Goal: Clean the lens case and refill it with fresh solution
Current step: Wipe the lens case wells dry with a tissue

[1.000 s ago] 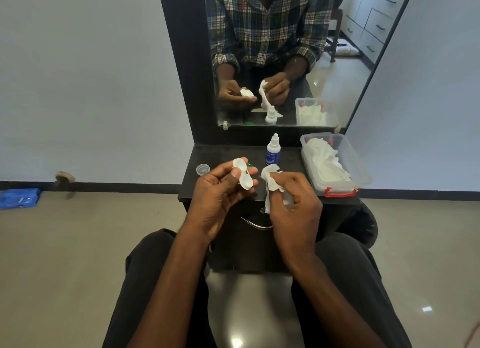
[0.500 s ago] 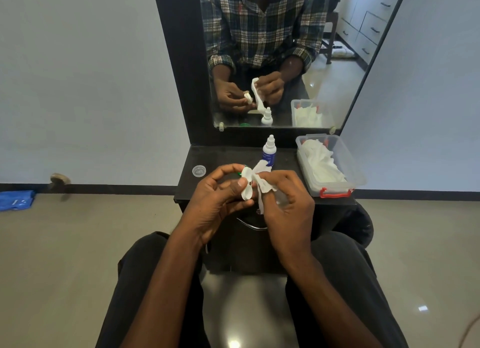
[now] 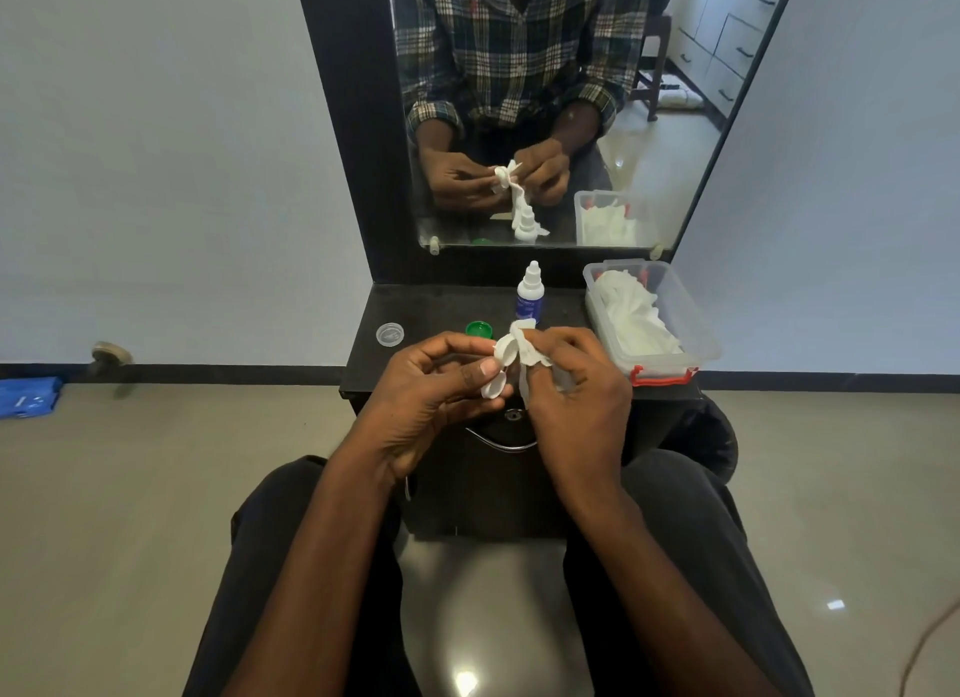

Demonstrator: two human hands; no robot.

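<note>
We are looking from one head-worn wide-angle camera, tilting forward and down over the lap, close to both hands. It is facing a dark shelf [image 3: 415, 311] and a mirror [image 3: 561, 124], which is probably doubling the hands from the opposite side.

Pale walls [image 3: 156, 150], glossy beige floor [image 3: 130, 514], black-framed mirror [image 3: 649, 140]

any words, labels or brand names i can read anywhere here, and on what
None can be read.
Solution bottle: blue label carries pale print, too small and blurred to read.
Blue packet on the floor at far left: faint white marks, illegible.
Lens case, tissue, green cap, clear cap and plastic box: no text visible.
</note>
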